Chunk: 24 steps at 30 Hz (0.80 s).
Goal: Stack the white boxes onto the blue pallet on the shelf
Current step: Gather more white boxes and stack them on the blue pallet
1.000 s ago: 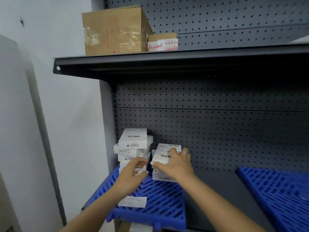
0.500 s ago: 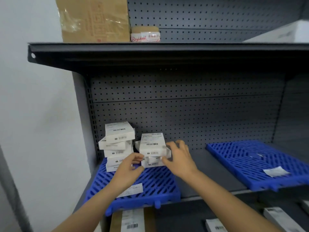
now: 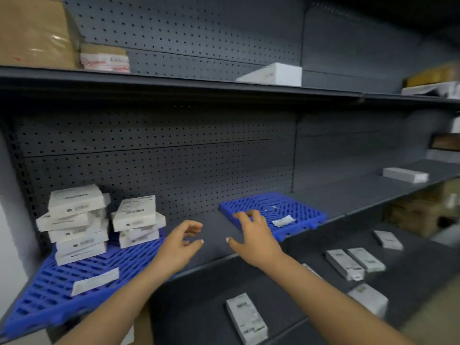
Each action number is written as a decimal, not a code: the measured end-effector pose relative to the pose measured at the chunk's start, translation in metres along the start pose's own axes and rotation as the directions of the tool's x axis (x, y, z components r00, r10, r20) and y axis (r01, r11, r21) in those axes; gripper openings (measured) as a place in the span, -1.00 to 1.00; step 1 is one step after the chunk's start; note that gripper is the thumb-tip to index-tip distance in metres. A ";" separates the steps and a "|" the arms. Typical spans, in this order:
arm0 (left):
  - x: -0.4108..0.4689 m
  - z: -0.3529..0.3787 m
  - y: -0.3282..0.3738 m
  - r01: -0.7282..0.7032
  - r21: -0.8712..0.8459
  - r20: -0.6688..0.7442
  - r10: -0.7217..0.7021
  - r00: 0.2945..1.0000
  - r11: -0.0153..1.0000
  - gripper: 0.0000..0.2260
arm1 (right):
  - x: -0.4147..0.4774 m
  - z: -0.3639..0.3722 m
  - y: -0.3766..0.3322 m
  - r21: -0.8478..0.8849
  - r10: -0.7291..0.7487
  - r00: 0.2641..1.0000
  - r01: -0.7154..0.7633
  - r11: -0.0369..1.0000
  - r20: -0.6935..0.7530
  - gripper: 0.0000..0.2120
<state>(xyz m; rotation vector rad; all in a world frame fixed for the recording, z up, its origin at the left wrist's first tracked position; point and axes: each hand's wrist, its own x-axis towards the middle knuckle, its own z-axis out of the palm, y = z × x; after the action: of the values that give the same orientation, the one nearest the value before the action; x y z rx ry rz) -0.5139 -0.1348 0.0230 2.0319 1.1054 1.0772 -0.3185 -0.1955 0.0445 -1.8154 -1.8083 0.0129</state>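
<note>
Your left hand (image 3: 179, 245) and right hand (image 3: 254, 235) both hold nothing; the fingers are loosely curled and the palms face each other over the grey shelf (image 3: 214, 235), between two pallets. Your left hand is just right of the blue pallet (image 3: 44, 295). Your right hand's fingertips show against the near-left corner of the second blue pallet (image 3: 293, 202); you cannot tell whether they touch it.

The white boxes sit at the back of the left pallet in two stacks against the pegboard. The taller stack (image 3: 77, 222) is on the left, with its boxes skewed at slightly different angles. The shorter stack (image 3: 138, 220) stands just beside it, on the right. A paper label (image 3: 94, 281) lies flat on the front part of that pallet, and a smaller paper slip (image 3: 283, 220) lies on the second pallet.

More loose white boxes (image 3: 246, 317) lie scattered on the lower shelf (image 3: 199, 307), below your right forearm. On the upper shelf stand a cardboard carton (image 3: 32, 33), a small taped box (image 3: 104, 58) touching it, and a white carton (image 3: 273, 74) further right.
</note>
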 end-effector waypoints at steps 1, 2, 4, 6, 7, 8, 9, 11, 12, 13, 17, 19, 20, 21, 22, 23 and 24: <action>-0.001 0.015 0.010 -0.008 0.003 0.016 0.008 1.000 1.000 -0.77 | -0.011 -0.010 0.011 0.000 0.011 1.000 -0.011 1.000 -0.009 -0.43; -0.002 0.030 0.019 -0.016 0.005 0.032 0.016 0.999 1.000 -0.77 | -0.022 -0.020 0.021 0.002 0.022 1.000 -0.022 1.000 -0.018 -0.43; -0.006 0.058 0.039 -0.032 -0.010 0.066 0.033 0.997 0.999 -0.76 | -0.045 -0.040 0.043 -0.004 0.039 0.999 -0.039 0.999 -0.027 -0.40; -0.011 0.085 0.058 -0.052 -0.024 0.102 0.054 0.993 0.998 -0.75 | -0.069 -0.061 0.066 -0.023 0.047 0.999 -0.047 0.999 -0.022 -0.34; -0.015 0.099 0.067 -0.062 -0.024 0.123 0.064 0.990 0.998 -0.74 | -0.081 -0.070 0.078 -0.033 0.056 0.998 -0.056 0.998 -0.018 -0.31; -0.019 0.112 0.075 -0.078 -0.022 0.148 0.081 0.986 0.997 -0.73 | -0.093 -0.079 0.091 -0.049 0.070 0.997 -0.071 0.996 -0.012 -0.28; -0.023 0.125 0.083 -0.101 -0.013 0.175 0.102 0.979 0.995 -0.73 | -0.105 -0.087 0.103 -0.069 0.086 0.996 -0.087 0.994 -0.008 -0.25; -0.031 0.153 0.097 -0.162 0.017 0.233 0.154 0.960 0.987 -0.69 | -0.129 -0.103 0.127 -0.099 0.134 0.991 -0.132 0.986 0.006 -0.20; -0.035 0.166 0.103 -0.186 0.033 0.262 0.171 0.950 0.982 -0.67 | -0.141 -0.110 0.139 -0.105 0.162 0.987 -0.159 0.982 0.017 -0.18; -0.039 0.180 0.109 -0.204 0.044 0.292 0.183 0.939 0.978 -0.64 | -0.153 -0.117 0.151 -0.108 0.190 0.981 -0.186 0.977 0.030 -0.16; -0.049 0.230 0.131 -0.276 0.054 0.367 0.238 0.899 0.960 -0.50 | -0.193 -0.137 0.191 -0.138 0.259 0.965 -0.251 0.958 0.042 -0.14; -0.051 0.253 0.143 -0.304 0.027 0.395 0.269 0.878 0.952 -0.42 | -0.206 -0.148 0.208 -0.146 0.292 0.956 -0.285 0.947 0.027 -0.13; -0.050 0.264 0.150 -0.317 0.012 0.406 0.285 0.868 0.948 -0.38 | -0.211 -0.153 0.216 -0.149 0.307 0.951 -0.302 0.942 0.016 -0.13; -0.049 0.276 0.156 -0.330 0.000 0.413 0.300 0.860 0.944 -0.35 | -0.215 -0.159 0.223 -0.155 0.319 0.948 -0.314 0.937 0.009 -0.13; -0.047 0.287 0.162 -0.341 -0.011 0.417 0.315 0.853 0.940 -0.34 | -0.218 -0.164 0.230 -0.160 0.330 0.944 -0.325 0.932 0.006 -0.14; -0.044 0.298 0.166 -0.353 -0.022 0.421 0.329 0.845 0.935 -0.33 | -0.220 -0.170 0.237 -0.164 0.340 0.940 -0.336 0.928 0.000 -0.14; -0.041 0.309 0.171 -0.364 -0.031 0.424 0.342 0.838 0.931 -0.34 | -0.221 -0.175 0.244 -0.167 0.350 0.937 -0.347 0.923 -0.010 -0.14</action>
<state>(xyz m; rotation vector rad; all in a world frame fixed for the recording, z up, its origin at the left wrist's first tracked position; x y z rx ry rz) -0.1948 -0.2865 -0.0155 2.4237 0.5491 0.7133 -0.0448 -0.4471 0.0102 -2.2446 -1.5125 0.0157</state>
